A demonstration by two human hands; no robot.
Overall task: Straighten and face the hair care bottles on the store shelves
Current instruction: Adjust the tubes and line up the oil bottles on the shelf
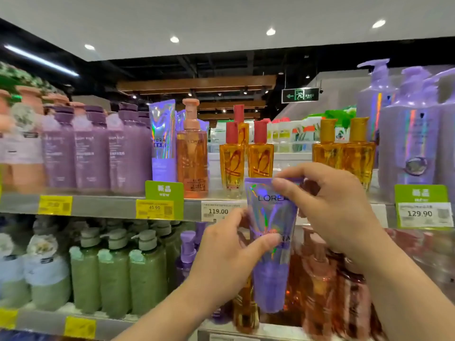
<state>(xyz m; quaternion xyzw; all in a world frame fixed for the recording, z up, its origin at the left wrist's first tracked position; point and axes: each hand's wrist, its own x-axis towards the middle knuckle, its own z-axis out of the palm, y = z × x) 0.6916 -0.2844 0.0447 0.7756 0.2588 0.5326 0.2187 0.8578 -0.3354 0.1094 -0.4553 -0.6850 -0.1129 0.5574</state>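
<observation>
I hold a holographic purple tube [270, 274], cap down, in front of the shelves. My right hand [339, 207] pinches its flat top edge. My left hand [229, 252] grips its middle from the left, thumb across the front. A matching tube [163, 141] stands on the upper shelf [103, 205] beside an orange pump bottle [192, 153]. Amber oil bottles with red caps [232, 158] and gold caps [344, 153] stand to the right of it. Purple bottles [93, 148] line the shelf's left part.
Tall lilac pump bottles [413, 134] stand at the far right. The lower shelf holds green pump bottles [115, 271] and reddish bottles [320, 279] behind my hands. Price tags [218, 210] and green signs [164, 190] hang along the shelf edge.
</observation>
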